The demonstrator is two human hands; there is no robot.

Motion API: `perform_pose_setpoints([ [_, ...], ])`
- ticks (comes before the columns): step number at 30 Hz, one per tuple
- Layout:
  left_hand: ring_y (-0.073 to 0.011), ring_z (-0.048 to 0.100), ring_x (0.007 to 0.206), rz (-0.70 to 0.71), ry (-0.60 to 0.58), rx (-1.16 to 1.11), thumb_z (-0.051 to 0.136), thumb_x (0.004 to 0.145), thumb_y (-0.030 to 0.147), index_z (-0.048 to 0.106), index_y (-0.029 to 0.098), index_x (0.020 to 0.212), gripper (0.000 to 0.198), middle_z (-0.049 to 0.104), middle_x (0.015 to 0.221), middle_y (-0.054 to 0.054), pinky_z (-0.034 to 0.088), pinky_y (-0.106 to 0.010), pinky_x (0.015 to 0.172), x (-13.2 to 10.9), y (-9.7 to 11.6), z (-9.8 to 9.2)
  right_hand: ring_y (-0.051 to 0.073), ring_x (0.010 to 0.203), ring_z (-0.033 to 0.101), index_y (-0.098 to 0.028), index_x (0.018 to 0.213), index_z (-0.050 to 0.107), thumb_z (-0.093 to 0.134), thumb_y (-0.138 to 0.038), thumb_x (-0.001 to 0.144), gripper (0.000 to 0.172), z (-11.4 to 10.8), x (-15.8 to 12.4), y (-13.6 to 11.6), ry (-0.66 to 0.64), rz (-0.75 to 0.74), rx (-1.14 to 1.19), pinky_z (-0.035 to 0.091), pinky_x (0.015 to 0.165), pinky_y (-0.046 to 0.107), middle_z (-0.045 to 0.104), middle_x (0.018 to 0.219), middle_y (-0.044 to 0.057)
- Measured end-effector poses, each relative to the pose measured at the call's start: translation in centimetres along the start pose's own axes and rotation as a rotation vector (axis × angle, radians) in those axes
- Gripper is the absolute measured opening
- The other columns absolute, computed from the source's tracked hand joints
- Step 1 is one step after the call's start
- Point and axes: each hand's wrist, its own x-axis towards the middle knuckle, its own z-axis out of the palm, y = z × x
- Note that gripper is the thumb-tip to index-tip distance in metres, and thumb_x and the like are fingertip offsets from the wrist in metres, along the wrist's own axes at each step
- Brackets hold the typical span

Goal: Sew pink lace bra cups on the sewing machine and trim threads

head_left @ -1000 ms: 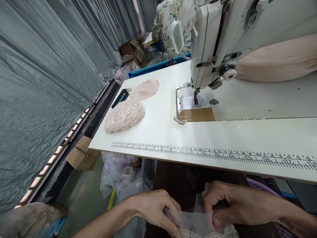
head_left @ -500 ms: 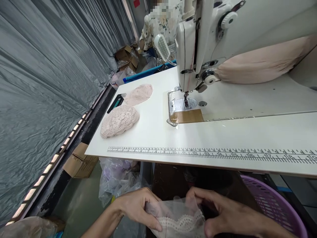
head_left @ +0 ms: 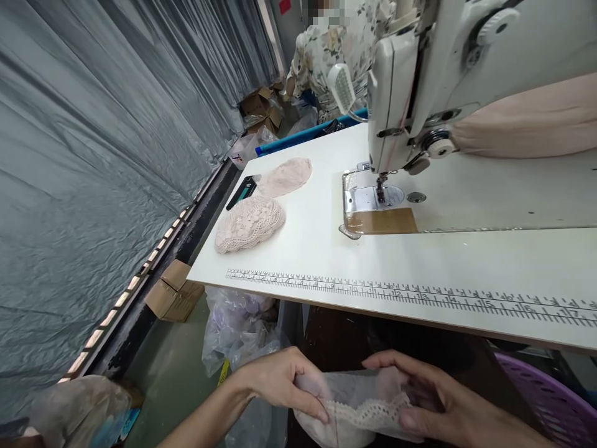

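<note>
A: Where does the work stand, biggest things first?

B: There's the white table (head_left: 314, 233), and the sewing machine (head_left: 394, 106) mounted on it. The piece being handled isn't at the machine; it's below the front edge of the table, between the two hands.

A: What are the hands doing?

B: The left hand (head_left: 284, 379) pinches one end of the sheer cloth (head_left: 352, 387), thumb in front, fingers behind. The right hand (head_left: 438, 398) grips the other end more loosely, thumb on the near face and forefinger stretched out along the top.

A: Anything set aside?

B: A folded lace piece (head_left: 250, 224) lies on the left of the table, with a plain pink piece (head_left: 286, 177) just beyond. Whether either is finished, I can't tell.

A: And how far along is the held one?

B: Partway, I'd judge. A lace edging (head_left: 370, 412) runs across the cloth and looks already joined, though the stitches are too small to make out. Smallest of all, a thin reddish line (head_left: 336, 418) runs down near the left thumb; seam or loose thread, I can't say. How much sewing remains doesn't show.
</note>
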Motion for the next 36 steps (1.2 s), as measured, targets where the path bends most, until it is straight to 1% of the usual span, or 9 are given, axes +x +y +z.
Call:
perform_pose_setpoints([
  [3,-0.0057,0.036,0.049,0.000,0.039,0.043,0.073,0.069,0.040,0.075,0.014,0.081,0.028,0.048,0.052,0.004,0.028,-0.016,0.045,-0.5,-0.7,-0.2,0.017,0.088,0.058,-0.026,0.109,0.054,0.070,-0.037,0.075,0.039,0.6,0.2,0.6,0.074,-0.054,0.047,0.044,0.079,0.027,0.061,0.091,0.000],
  [8,-0.0056,0.028,0.048,-0.029,0.058,0.078,0.074,0.068,0.042,0.075,0.013,0.077,0.029,0.036,0.049,0.005,0.021,-0.018,0.043,-0.8,-1.8,-0.5,0.019,0.100,0.056,-0.028,0.114,0.051,0.072,-0.036,0.071,0.049,1.4,0.2,0.9,0.142,-0.138,0.049,0.044,0.085,0.031,0.059,0.105,0.003],
  [11,-0.0067,0.031,0.051,-0.031,0.054,0.057,0.073,0.068,0.043,0.075,0.013,0.078,0.031,0.040,0.052,0.004,0.026,-0.017,0.046,-0.9,-1.6,-0.4,0.020,0.095,0.058,-0.025,0.107,0.056,0.072,-0.041,0.068,0.046,1.7,0.9,1.8,0.142,-0.142,-0.003,0.046,0.083,0.032,0.062,0.099,0.003],
  [13,-0.0082,0.036,0.055,-0.038,0.049,0.030,0.073,0.069,0.042,0.075,0.014,0.084,0.031,0.046,0.057,0.003,0.031,-0.017,0.052,-1.2,-1.4,-0.4,0.019,0.081,0.061,-0.022,0.101,0.058,0.070,-0.041,0.068,0.040,1.9,1.6,2.7,0.163,-0.121,-0.037,0.048,0.074,0.030,0.062,0.083,0.000],
  [16,-0.0094,0.038,0.059,-0.095,0.114,-0.094,0.077,0.065,0.039,0.075,0.014,0.084,0.032,0.051,0.061,0.002,0.033,-0.018,0.056,-1.7,-1.9,-0.2,0.015,0.068,0.058,-0.023,0.105,0.054,0.063,-0.036,0.073,0.037,2.1,2.8,3.8,0.287,-0.146,-0.138,0.047,0.064,0.026,0.056,0.071,-0.004],
  [21,-0.0086,0.039,0.058,-0.151,0.364,-0.303,0.079,0.056,0.051,0.072,0.012,0.084,0.049,0.051,0.063,0.001,0.032,-0.018,0.054,-1.0,-6.3,1.6,0.018,0.077,0.057,-0.025,0.100,0.056,0.056,-0.033,0.077,0.024,1.3,4.8,4.7,0.534,-0.224,-0.396,0.046,0.073,0.031,0.060,0.085,0.000],
  [25,-0.0109,0.046,0.060,-0.202,0.449,-0.436,0.082,0.044,0.055,0.070,0.009,0.079,0.060,0.054,0.065,-0.002,0.038,-0.021,0.059,0.3,-9.7,3.3,0.018,0.061,0.056,-0.024,0.076,0.058,0.055,-0.032,0.074,0.009,0.9,6.3,6.3,0.639,-0.244,-0.552,0.049,0.063,0.033,0.059,0.074,0.001],
  [32,-0.0099,0.047,0.059,-0.281,0.458,-0.544,0.086,0.040,0.046,0.070,0.009,0.077,0.055,0.055,0.063,0.000,0.038,-0.019,0.058,0.4,-10.3,3.3,0.022,0.072,0.062,-0.024,0.091,0.057,0.051,-0.038,0.079,0.020,1.6,7.1,8.4,0.711,-0.269,-0.661,0.053,0.061,0.034,0.059,0.093,0.008],
  [36,-0.0093,0.046,0.058,-0.301,0.441,-0.572,0.087,0.038,0.044,0.068,0.009,0.073,0.053,0.054,0.062,0.001,0.036,-0.019,0.056,0.8,-10.1,3.0,0.022,0.076,0.065,-0.025,0.087,0.057,0.049,-0.032,0.082,0.012,2.4,7.2,8.3,0.658,-0.238,-0.693,0.053,0.069,0.034,0.064,0.088,0.005],
])
